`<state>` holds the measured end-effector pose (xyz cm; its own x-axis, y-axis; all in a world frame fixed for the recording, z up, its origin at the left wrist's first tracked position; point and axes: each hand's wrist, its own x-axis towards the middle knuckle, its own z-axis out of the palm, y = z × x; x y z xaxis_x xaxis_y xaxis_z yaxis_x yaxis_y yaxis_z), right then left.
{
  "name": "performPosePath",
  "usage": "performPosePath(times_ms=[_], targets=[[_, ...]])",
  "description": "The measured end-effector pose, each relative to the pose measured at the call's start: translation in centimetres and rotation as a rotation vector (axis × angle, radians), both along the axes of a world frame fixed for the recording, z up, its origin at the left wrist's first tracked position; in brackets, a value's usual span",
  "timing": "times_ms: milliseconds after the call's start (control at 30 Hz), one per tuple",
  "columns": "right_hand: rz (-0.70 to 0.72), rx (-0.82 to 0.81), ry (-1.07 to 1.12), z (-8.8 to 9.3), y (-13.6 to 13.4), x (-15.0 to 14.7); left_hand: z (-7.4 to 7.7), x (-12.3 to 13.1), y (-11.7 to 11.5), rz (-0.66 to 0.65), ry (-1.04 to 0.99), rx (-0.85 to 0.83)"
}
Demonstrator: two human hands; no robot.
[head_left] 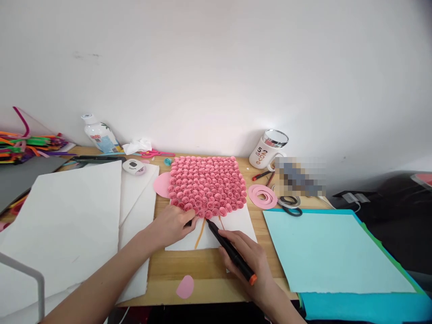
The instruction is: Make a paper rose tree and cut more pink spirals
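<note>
Pink roses [207, 184], orange-ended black marker [232, 253]

A plain white wall [209, 81] fills the upper part of the view, with faint grey smudges [86, 56] towards the left. The light on it is soft and even, brighter near the middle and greyer at the far right. Against the wall stands a pale wooden bench [160, 272] with visible grain. To its right is a black area, with white plugs [356, 197] near the wall. Below the bench's front edge it is dark, and a thin white cord [124, 314] shows there.
</note>
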<state>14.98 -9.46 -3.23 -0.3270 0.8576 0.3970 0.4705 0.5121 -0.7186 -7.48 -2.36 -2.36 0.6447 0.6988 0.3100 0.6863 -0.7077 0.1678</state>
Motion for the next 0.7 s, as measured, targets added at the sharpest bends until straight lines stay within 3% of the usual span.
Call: performPosePath(times_ms=[433, 567, 700], targets=[[-0.059, 0.092, -0.079, -0.5, -2.6, -0.2, -0.3, 0.1, 0.1, -0.012, -0.043, -0.003], [0.002, 0.15, -0.04, -0.7, -3.5, -0.5, 0.0, 0.2, 0.1, -0.022, -0.052, 0.017], [0.044, 0.063, -0.007, 0.0, -3.9, -0.1, 0.3, 0.2, 0.1, -0.021, -0.036, 0.011]])
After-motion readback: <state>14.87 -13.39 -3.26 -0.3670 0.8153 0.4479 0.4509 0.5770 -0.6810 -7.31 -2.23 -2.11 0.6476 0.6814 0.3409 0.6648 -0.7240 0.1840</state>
